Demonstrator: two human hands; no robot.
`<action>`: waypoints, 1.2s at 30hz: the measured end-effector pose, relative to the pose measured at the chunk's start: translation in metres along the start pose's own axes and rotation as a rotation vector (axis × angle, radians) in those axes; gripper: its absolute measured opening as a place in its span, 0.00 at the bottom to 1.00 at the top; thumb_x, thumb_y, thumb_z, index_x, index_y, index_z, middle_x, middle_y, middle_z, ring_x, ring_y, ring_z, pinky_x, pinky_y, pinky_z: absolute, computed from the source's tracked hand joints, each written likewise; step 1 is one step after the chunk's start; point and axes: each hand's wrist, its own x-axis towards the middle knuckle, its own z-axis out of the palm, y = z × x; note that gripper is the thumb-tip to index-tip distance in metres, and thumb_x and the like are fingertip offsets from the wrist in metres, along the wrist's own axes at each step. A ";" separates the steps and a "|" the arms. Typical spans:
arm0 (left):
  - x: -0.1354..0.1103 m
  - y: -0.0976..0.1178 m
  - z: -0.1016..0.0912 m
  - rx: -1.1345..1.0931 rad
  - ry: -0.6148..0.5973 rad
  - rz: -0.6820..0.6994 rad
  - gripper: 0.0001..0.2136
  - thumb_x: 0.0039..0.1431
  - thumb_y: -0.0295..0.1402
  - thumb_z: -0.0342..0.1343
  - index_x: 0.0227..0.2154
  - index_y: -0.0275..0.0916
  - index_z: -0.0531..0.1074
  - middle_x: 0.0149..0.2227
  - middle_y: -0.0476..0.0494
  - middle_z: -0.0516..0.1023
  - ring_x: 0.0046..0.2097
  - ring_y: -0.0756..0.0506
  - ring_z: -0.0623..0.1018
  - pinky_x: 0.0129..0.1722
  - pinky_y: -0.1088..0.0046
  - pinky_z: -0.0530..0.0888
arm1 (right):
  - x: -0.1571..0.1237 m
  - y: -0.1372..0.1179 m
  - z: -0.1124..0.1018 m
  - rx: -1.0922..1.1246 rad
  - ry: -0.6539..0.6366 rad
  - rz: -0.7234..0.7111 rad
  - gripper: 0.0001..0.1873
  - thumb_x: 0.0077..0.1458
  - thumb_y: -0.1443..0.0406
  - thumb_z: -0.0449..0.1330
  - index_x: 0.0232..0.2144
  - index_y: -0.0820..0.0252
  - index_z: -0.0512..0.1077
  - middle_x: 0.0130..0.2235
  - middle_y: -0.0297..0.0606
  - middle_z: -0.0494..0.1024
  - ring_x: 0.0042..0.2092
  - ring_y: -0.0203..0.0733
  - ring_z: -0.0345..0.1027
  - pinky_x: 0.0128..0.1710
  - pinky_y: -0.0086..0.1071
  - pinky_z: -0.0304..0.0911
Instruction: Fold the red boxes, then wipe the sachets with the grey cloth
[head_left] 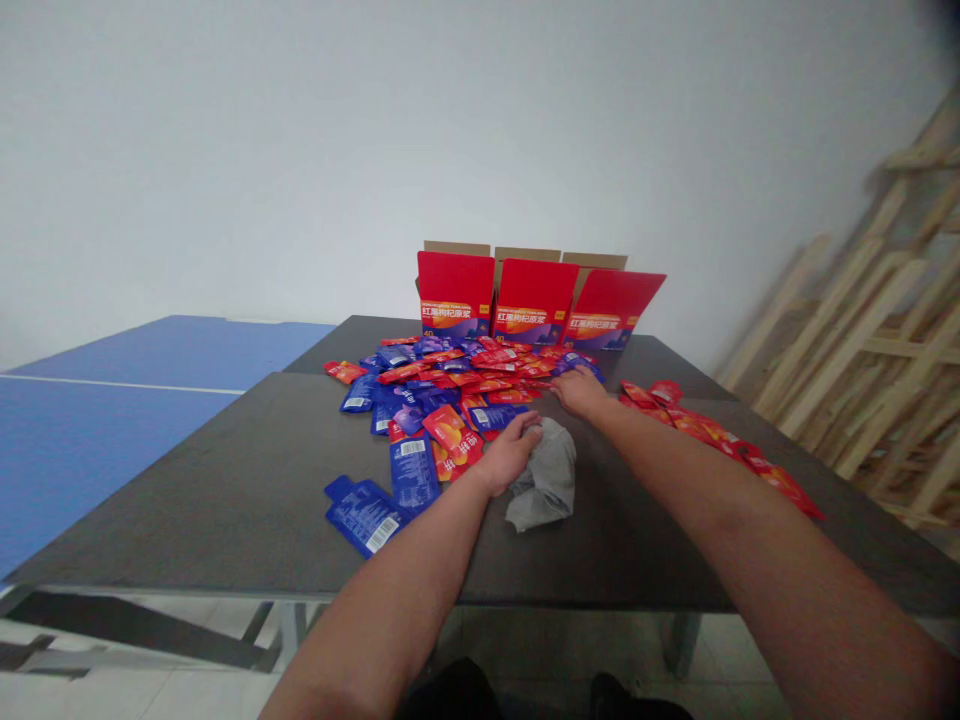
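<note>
My left hand (513, 452) is closed on a crumpled grey cloth (546, 478) that lies on the dark table (225, 480). Farther away, my right hand (579, 389) rests at the near edge of a heap of red and blue sachets (450, 385), fingers curled among them; what they grip, if anything, is hidden. Behind the heap stand three open red cartons (531, 298) in a row. A trail of red sachets (712, 432) runs along the table under my right forearm.
Two blue sachets (367, 512) lie apart near the table's front left. A blue table-tennis table (112, 400) adjoins on the left. Wooden frames (877, 350) lean against the wall on the right.
</note>
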 end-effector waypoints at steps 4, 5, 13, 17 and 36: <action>0.002 -0.002 0.000 -0.071 0.005 -0.004 0.23 0.58 0.36 0.57 0.56 0.39 0.67 0.61 0.35 0.66 0.61 0.40 0.67 0.61 0.60 0.60 | -0.020 0.013 -0.024 -0.102 -0.013 0.093 0.19 0.63 0.60 0.49 0.45 0.64 0.74 0.48 0.55 0.77 0.49 0.51 0.71 0.50 0.39 0.58; 0.003 -0.002 0.000 -0.092 0.011 -0.005 0.23 0.58 0.36 0.58 0.56 0.39 0.67 0.61 0.35 0.66 0.61 0.40 0.67 0.61 0.60 0.61 | -0.026 0.015 -0.030 -0.084 -0.026 0.141 0.19 0.62 0.60 0.49 0.46 0.64 0.74 0.47 0.55 0.77 0.47 0.51 0.72 0.47 0.38 0.60; 0.002 0.011 0.001 -0.274 0.097 0.017 0.20 0.54 0.42 0.62 0.48 0.38 0.72 0.51 0.37 0.76 0.54 0.40 0.73 0.57 0.61 0.65 | -0.080 -0.043 -0.043 0.571 0.214 0.182 0.18 0.63 0.55 0.49 0.39 0.62 0.72 0.39 0.43 0.79 0.38 0.42 0.72 0.34 0.29 0.61; 0.000 0.021 0.001 -0.454 0.034 0.021 0.19 0.52 0.42 0.64 0.44 0.36 0.74 0.43 0.38 0.79 0.48 0.40 0.77 0.53 0.61 0.70 | -0.096 -0.087 -0.022 0.838 0.312 0.053 0.15 0.61 0.55 0.51 0.39 0.59 0.70 0.35 0.36 0.78 0.35 0.39 0.70 0.35 0.29 0.63; -0.002 0.044 -0.022 -0.870 0.226 -0.138 0.19 0.63 0.46 0.48 0.43 0.35 0.73 0.42 0.39 0.79 0.35 0.46 0.78 0.36 0.65 0.76 | -0.096 -0.082 0.021 0.572 0.386 -0.069 0.18 0.50 0.70 0.59 0.45 0.59 0.71 0.44 0.44 0.74 0.47 0.45 0.69 0.50 0.40 0.66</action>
